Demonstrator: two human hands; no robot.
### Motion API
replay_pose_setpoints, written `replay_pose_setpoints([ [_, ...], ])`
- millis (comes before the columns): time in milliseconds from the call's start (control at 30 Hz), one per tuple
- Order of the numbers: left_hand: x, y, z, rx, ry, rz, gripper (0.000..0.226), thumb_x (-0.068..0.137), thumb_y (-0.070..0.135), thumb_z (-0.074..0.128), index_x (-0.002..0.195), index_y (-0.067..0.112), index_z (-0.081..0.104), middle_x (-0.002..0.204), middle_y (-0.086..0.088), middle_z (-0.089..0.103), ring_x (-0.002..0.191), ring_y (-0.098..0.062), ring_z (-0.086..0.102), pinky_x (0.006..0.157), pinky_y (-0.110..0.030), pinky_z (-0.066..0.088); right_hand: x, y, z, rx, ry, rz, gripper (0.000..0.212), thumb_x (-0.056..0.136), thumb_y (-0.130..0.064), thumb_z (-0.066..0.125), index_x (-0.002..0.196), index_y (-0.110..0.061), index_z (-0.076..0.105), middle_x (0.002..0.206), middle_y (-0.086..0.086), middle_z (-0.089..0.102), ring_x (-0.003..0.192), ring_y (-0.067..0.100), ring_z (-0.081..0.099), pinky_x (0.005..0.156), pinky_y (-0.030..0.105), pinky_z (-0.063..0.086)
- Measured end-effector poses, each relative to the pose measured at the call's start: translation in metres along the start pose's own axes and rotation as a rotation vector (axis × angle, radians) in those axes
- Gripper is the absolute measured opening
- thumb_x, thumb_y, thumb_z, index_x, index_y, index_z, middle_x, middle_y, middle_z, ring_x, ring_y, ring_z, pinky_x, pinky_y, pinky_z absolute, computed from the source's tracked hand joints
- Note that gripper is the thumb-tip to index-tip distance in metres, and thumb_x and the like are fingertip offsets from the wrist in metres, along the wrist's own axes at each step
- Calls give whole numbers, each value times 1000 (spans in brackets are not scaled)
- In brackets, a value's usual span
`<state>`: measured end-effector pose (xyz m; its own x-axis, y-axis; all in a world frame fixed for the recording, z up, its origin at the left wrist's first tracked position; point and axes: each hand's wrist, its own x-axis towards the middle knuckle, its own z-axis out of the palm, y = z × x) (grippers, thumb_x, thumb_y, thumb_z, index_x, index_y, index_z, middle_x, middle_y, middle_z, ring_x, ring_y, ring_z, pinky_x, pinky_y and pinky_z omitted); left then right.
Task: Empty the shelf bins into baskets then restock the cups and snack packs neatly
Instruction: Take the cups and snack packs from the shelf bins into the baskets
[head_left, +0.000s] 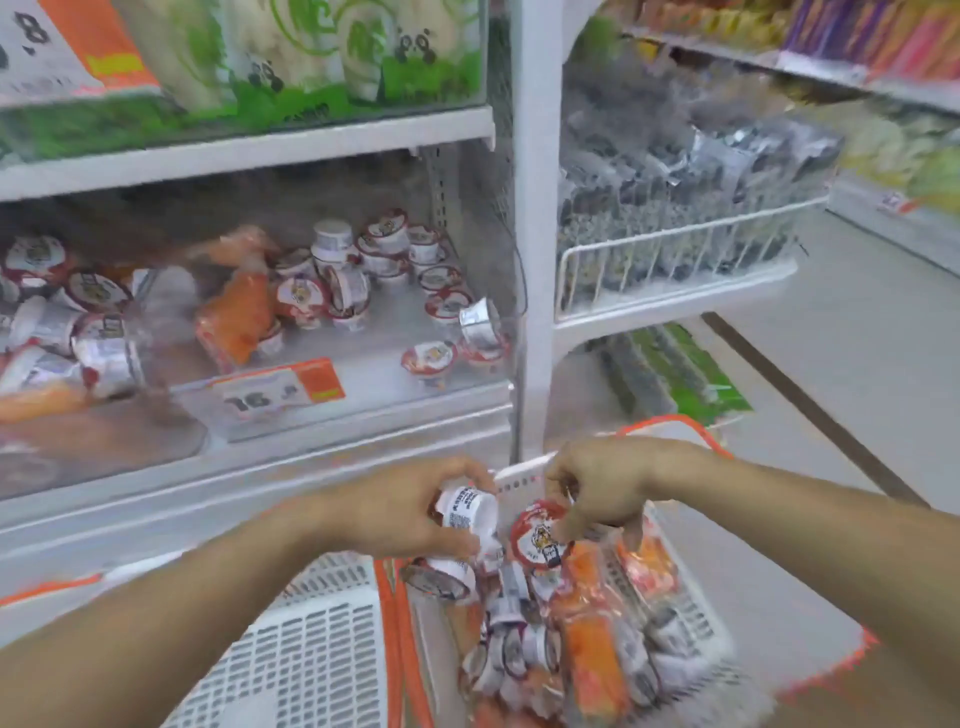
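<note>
Hands are busy above my orange-rimmed basket (675, 597): my left hand (400, 514) grips a white cup (467, 512), my right hand (597, 488) pinches a red-lidded cup (537, 532), more cups and orange snack packs (592, 649) lying inside it.

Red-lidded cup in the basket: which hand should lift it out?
Right, probably. The right hand already pinches the red-lidded cup; the left hand is busy gripping a white cup.
</note>
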<state>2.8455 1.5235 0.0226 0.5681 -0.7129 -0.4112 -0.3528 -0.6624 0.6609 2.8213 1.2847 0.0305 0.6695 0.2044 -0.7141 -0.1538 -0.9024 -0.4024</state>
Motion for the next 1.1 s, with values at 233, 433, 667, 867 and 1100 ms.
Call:
replay_pose_setpoints([
  [233,25,10,20,104,286,-108,39,88,36,72,123,26,60,99,10,65,81,-11,65,76,-24,50,6,11,5,96,365,-328,35,84,-28,81,114,-21,66,120,-6,64,75,1,63,64,12,48],
  [433,-21,6,-102,90,996,-36,3,86,22,72,83,23,71,71,12,69,65,0,62,61,-13,49,-6,-65,-59,363,776,-725,23,88,-12,73,101,-28,65,100,-8,69,82,8,68,71,15,52],
  [667,-28,-66,-160,197,991,-356,73,75,38,82,138,21,49,124,-13,62,121,-32,51,97,-36,43,92,-165,-119,47,756,-649,75,78,-35,85,142,-20,49,143,1,55,130,19,52,96,22,39],
  [867,-22,-79,-178,205,914,-457,79,76,18,81,142,11,38,107,-9,67,99,-31,66,71,-26,44,171,-210,-125,-165,622,-563,86,69,-48,86,143,-42,43,132,-12,56,129,19,50,91,24,43],
  [1100,-15,-83,-184,238,826,-541,32,96,37,56,119,15,61,102,-9,72,88,-29,68,70,-30,52,198,-206,-127,-83,637,-513,59,77,-40,86,129,-33,58,128,0,36,117,28,54,102,35,46],
])
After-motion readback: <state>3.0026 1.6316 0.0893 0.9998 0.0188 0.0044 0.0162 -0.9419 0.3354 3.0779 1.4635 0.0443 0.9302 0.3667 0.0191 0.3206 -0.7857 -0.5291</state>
